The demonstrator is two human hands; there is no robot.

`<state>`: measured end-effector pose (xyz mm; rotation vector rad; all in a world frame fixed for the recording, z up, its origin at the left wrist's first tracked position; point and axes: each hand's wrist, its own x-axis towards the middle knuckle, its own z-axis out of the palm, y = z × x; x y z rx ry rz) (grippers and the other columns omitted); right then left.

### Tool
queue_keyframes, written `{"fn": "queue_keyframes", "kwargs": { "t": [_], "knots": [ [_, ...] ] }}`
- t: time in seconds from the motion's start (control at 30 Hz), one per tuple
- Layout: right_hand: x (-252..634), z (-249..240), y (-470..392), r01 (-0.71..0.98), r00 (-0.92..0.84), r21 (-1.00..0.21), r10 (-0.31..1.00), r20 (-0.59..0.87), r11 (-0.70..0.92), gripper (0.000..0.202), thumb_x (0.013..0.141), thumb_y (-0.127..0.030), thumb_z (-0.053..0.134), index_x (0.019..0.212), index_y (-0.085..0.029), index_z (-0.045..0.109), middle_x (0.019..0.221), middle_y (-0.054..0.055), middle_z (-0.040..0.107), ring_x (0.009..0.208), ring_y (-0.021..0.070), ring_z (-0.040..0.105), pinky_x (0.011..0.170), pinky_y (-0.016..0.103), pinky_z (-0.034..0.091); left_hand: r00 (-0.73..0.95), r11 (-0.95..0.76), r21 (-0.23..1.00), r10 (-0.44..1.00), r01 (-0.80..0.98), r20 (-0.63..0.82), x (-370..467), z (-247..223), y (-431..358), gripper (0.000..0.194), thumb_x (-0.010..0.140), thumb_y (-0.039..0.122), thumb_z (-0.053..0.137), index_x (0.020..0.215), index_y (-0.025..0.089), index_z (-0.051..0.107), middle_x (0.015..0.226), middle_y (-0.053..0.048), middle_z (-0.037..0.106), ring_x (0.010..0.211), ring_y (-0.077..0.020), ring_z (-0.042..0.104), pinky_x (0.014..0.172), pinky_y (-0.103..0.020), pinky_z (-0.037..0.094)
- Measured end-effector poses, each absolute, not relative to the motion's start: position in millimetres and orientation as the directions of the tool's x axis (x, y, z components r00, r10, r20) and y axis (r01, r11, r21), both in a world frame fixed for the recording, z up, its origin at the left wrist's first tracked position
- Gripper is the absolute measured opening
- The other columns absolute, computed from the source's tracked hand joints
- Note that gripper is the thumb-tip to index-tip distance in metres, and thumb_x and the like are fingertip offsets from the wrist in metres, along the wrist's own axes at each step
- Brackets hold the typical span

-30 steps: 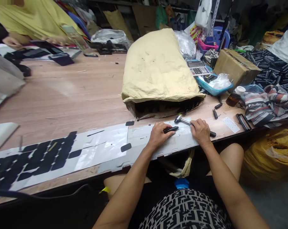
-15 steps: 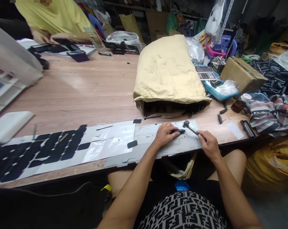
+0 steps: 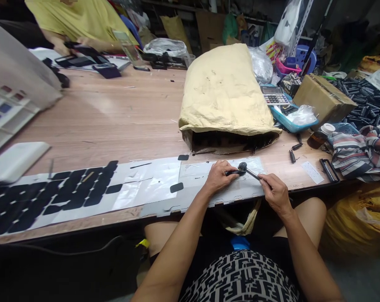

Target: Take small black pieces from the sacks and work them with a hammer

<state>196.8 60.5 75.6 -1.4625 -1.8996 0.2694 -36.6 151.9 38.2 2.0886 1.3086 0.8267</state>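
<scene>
My left hand (image 3: 219,176) is closed, fingertips and thumb pinching a slim black part (image 3: 231,172) low over the white sheet (image 3: 202,181). What exactly this part is cannot be made out. My right hand (image 3: 275,191) grips the handle of a small hammer (image 3: 252,173) with a dark round head and a thin metal shaft. The hammer's head lies at the right end of the black part, seemingly touching it, and hides that end. A loose black rounded pad (image 3: 176,187) lies on the sheet, left of my left hand.
Behind my hands stands a large yellow sack (image 3: 224,92), its mouth toward me. Rows of black pads (image 3: 92,184) cover the left sheet. At right are black pieces (image 3: 292,156), a bottle (image 3: 317,138) and a blue basket (image 3: 293,123). Across the table sits a person in a yellow shirt (image 3: 83,21).
The hammer's head has come down and slightly left onto the end of the black part. My left hand keeps its pinch. The whole view has shifted a little.
</scene>
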Motion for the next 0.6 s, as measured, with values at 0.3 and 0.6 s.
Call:
{"fn": "queue_keyframes", "kwargs": {
  "t": [0.3, 0.6],
  "knots": [
    [198.2, 71.8, 79.3, 0.813, -0.148, -0.468, 0.900, 0.410, 0.347, 0.027, 0.100, -0.028, 0.048, 0.113, -0.025, 0.072, 0.100, 0.004, 0.072, 0.096, 0.0186, 0.066, 0.087, 0.030, 0.051, 0.331, -0.368, 0.725, 0.922, 0.582, 0.203, -36.8, 38.1, 152.0, 0.022, 0.074, 0.026, 0.075, 0.095, 0.024, 0.078, 0.088, -0.003, 0.071, 0.092, -0.0235, 0.057, 0.086, -0.037, 0.044],
    [215.6, 51.6, 124.0, 0.954, -0.081, -0.229, 0.898, 0.432, 0.196, 0.024, 0.096, -0.026, 0.052, 0.108, -0.024, 0.074, 0.094, 0.005, 0.068, 0.090, 0.0215, 0.054, 0.083, 0.032, 0.042, 0.348, -0.366, 0.710, 0.920, 0.601, 0.180, -37.9, 36.5, 153.2, 0.018, 0.076, 0.031, 0.074, 0.092, 0.024, 0.077, 0.089, -0.003, 0.070, 0.093, -0.0244, 0.057, 0.088, -0.039, 0.043]
  ]
}}
